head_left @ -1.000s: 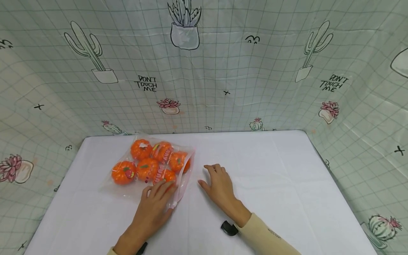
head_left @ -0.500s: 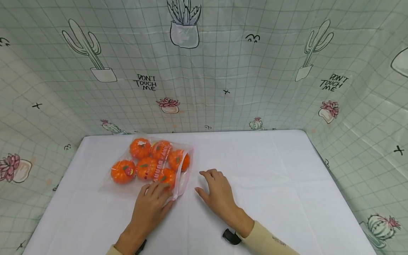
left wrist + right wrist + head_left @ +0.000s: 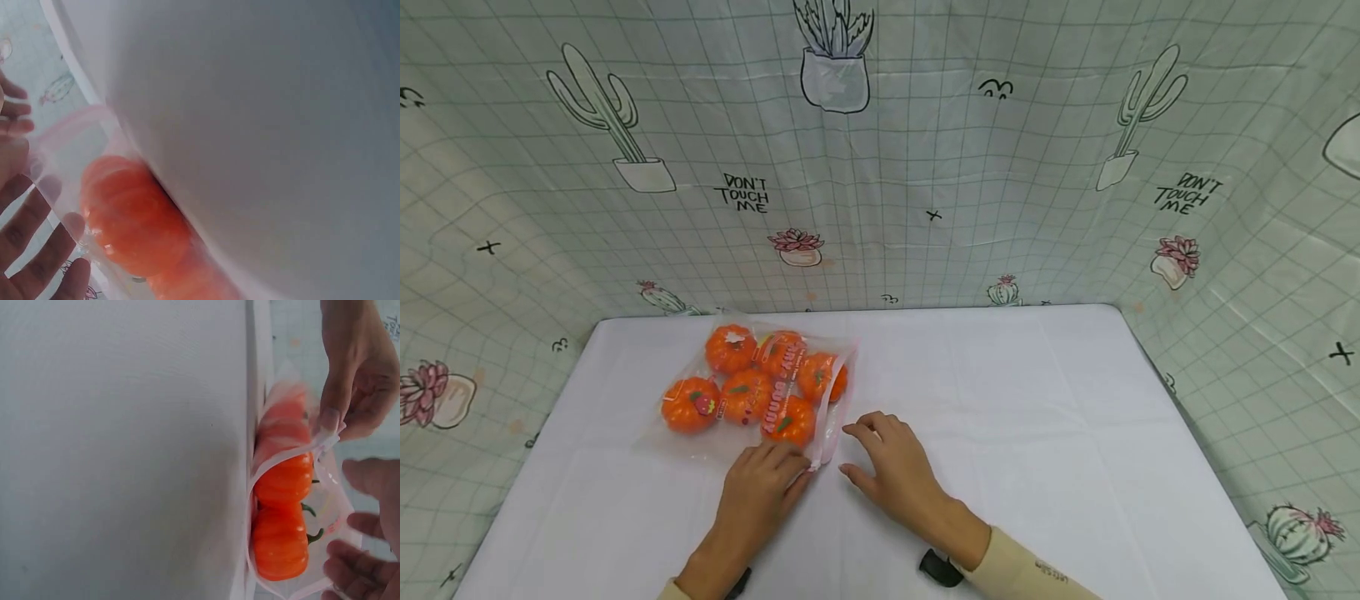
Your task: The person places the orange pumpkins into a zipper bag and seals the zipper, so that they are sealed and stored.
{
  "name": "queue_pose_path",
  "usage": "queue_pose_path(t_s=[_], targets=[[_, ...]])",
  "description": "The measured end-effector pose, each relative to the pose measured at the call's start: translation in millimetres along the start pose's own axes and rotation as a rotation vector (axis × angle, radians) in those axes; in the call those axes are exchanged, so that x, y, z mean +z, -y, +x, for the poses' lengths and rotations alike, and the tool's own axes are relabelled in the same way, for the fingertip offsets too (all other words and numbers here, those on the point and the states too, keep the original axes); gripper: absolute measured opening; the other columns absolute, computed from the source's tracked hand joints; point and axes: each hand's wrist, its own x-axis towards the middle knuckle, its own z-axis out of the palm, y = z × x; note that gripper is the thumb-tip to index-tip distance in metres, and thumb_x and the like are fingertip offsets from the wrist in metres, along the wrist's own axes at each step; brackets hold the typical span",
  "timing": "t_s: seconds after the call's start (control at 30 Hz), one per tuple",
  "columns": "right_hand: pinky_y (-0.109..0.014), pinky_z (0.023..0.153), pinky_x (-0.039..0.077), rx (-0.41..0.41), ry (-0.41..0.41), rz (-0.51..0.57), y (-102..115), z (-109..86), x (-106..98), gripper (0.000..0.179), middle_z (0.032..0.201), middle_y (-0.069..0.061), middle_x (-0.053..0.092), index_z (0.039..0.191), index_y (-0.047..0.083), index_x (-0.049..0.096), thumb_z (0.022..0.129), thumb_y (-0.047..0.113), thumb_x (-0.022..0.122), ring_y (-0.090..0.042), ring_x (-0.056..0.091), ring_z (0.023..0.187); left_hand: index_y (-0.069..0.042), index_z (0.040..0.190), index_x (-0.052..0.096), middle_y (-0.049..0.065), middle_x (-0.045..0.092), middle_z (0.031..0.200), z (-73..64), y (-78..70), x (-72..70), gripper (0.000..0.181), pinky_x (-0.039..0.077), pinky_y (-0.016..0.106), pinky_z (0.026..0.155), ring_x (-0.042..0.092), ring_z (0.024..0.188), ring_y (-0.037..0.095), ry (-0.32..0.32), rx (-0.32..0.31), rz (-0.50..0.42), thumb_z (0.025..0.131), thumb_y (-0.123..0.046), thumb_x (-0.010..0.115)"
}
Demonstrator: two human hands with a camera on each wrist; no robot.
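Observation:
A clear zip bag [image 3: 711, 446] with a pink-edged mouth and pink lettering lies on the left half of the table. Inside it are several small orange pumpkins [image 3: 746, 397], some with green stems. My left hand [image 3: 758, 492] pinches the bag's near corner at the mouth, thumb on the edge; the right wrist view shows this grip too. Just right of the mouth hovers my right hand [image 3: 895, 471], fingers bent loosely and thumb apart, holding nothing. In the right wrist view the bag's mouth [image 3: 275, 464] gapes, with pumpkins [image 3: 280, 544] showing behind the rim.
A white cloth covers the table [image 3: 1037, 433]. Behind and at both sides hangs a curtain [image 3: 880, 167] printed with a grid and cacti. A black strap device [image 3: 941, 568] sits at my right wrist.
My right hand has moved left and nearer, towards the bag's mouth. My left fingers have slid back off the front pumpkin to the bag's corner. The bag has shifted only slightly.

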Motion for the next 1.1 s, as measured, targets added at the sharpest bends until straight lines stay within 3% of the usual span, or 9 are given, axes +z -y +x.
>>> queue_pose_path(t_s=[0.13,0.23,0.43,0.67,0.9,1.1], targets=[[-0.040,0.098,0.053,-0.119,0.014,0.009,-0.1,3.3,2.2,0.050,0.123,-0.005,0.063,0.125,0.013,0.069,0.083,0.027,0.092,-0.024,0.063,0.112,-0.014,0.085,0.079,-0.003,0.072,0.086,-1.7,-2.2,0.7,0.029,0.057,0.036,0.068,0.068,0.080,0.016,-0.036,-0.028,-0.019,0.066,-0.014,0.101],[-0.042,0.103,0.052,-0.197,0.021,0.001,-0.4,6.2,3.7,0.051,0.128,-0.006,0.063,0.125,0.014,0.069,0.083,0.028,0.092,-0.025,0.061,0.119,-0.014,0.085,0.080,-0.003,0.072,0.086,-1.9,-5.9,-0.1,0.029,0.059,0.036,0.068,0.068,0.081,0.016,-0.039,-0.090,-0.048,0.065,-0.012,0.101],[-0.042,0.108,0.049,-0.279,0.051,-0.018,-0.9,13.6,7.0,0.046,0.132,-0.006,0.062,0.124,0.017,0.072,0.084,0.028,0.091,-0.024,0.058,0.123,-0.014,0.086,0.081,-0.003,0.075,0.088,-0.7,-14.2,-2.5,0.023,0.062,0.039,0.072,0.070,0.082,0.016,0.028,-0.276,-0.116,0.071,-0.011,0.099],[-0.042,0.111,0.046,-0.336,0.077,-0.045,-1.1,22.4,15.7,0.028,0.131,-0.004,0.063,0.112,0.020,0.078,0.086,0.026,0.090,-0.024,0.057,0.125,-0.014,0.085,0.081,-0.003,0.075,0.087,-2.4,-19.4,-1.8,0.017,0.061,0.042,0.065,0.072,0.083,0.019,0.076,-0.393,-0.143,0.077,-0.014,0.095],[-0.040,0.112,0.045,-0.386,0.072,-0.078,-0.4,28.7,20.9,0.014,0.127,0.000,0.066,0.099,0.023,0.081,0.087,0.023,0.089,-0.021,0.058,0.122,-0.015,0.085,0.079,-0.003,0.074,0.088,-3.6,-22.3,-2.9,0.016,0.060,0.040,0.058,0.072,0.084,0.020,0.093,-0.402,-0.141,0.079,-0.015,0.094],[-0.038,0.111,0.045,-0.403,0.074,-0.092,0.0,31.8,22.3,0.011,0.123,0.000,0.067,0.095,0.024,0.080,0.088,0.023,0.089,-0.020,0.058,0.121,-0.013,0.085,0.078,-0.002,0.070,0.088,-6.5,-20.1,-2.2,0.017,0.059,0.035,0.055,0.072,0.081,0.017,0.051,-0.282,-0.102,0.078,-0.012,0.094]])
